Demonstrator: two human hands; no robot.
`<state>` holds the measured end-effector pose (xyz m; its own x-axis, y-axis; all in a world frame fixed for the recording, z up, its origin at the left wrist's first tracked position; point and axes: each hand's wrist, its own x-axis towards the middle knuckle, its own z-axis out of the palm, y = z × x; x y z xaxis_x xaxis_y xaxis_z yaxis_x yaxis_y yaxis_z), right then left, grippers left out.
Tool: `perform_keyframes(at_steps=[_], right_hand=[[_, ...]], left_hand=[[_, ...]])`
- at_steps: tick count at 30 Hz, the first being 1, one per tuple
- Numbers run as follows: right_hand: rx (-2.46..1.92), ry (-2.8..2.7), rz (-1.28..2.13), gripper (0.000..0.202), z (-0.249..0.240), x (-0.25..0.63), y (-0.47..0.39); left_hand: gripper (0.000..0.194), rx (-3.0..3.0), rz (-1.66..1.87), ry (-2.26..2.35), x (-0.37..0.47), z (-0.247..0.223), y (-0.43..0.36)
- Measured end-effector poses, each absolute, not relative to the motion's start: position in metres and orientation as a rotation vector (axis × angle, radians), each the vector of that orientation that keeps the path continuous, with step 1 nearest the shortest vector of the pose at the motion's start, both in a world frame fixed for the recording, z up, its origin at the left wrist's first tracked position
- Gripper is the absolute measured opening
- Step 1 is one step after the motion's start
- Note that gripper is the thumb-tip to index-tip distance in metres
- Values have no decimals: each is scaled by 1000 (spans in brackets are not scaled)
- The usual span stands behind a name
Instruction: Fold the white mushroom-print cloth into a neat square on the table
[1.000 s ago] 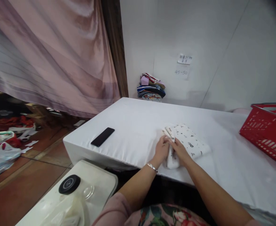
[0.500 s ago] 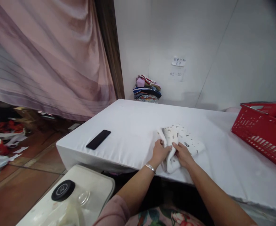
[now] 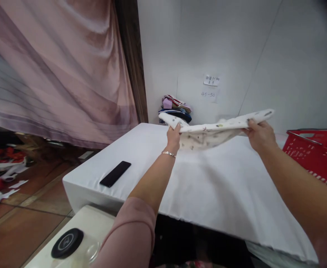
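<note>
A white cloth with small dark printed figures (image 3: 208, 128) is stretched in the air above the table, pulled wide between both hands. My left hand (image 3: 174, 138) is closed on its left part, thumb on top. My right hand (image 3: 260, 134) grips the right part, the fingers wrapped at its edge. The middle of the cloth sags and is slightly blurred. Whether it is a garment or a plain piece of fabric, I cannot tell. Below lies the white-covered table (image 3: 197, 186), with the cloth's shadow on it.
A black phone (image 3: 115, 174) lies at the table's left. A red plastic basket (image 3: 314, 156) stands at the right. Folded clothes (image 3: 177, 106) are stacked by the wall. A black round lid (image 3: 67, 242) rests on a white surface at lower left. A pink curtain (image 3: 68, 74) hangs at left.
Both hands have risen off the table and moved apart, carrying the cloth up and forward. The bunched cloth is now spread out between them. The view has shifted slightly.
</note>
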<state>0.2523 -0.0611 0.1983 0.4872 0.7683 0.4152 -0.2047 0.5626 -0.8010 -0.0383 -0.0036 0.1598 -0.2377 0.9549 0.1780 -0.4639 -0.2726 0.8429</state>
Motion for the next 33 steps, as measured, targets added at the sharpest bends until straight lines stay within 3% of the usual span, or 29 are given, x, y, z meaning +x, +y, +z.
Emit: perform_keyframes(at_steps=[4, 10, 13, 17, 24, 30, 33], right_hand=[[-757, -804, 690, 13, 162, 257, -72], [-1299, -518, 1129, 14, 26, 244, -117], [-1423, -495, 1261, 11, -4, 248, -142], [-1470, -467, 1353, 14, -2, 267, -152], [-1485, -319, 1182, 15, 8, 280, -117], [-1504, -844, 687, 43, 37, 281, -138], [-1764, -1146, 896, 34, 32, 289, -166]], left_hand=[[31, 785, 1750, 655, -40, 164, -14], [25, 320, 1251, 1052, -60, 44, -62], [26, 267, 1184, 1050, -80, 8, -77], [27, 309, 1266, 1071, -97, 6, -73], [17, 359, 1393, 1323, -86, 21, -36], [24, 879, 1569, 1566, -119, 27, -42], [35, 1150, 1415, 1867, -148, 9, -54]])
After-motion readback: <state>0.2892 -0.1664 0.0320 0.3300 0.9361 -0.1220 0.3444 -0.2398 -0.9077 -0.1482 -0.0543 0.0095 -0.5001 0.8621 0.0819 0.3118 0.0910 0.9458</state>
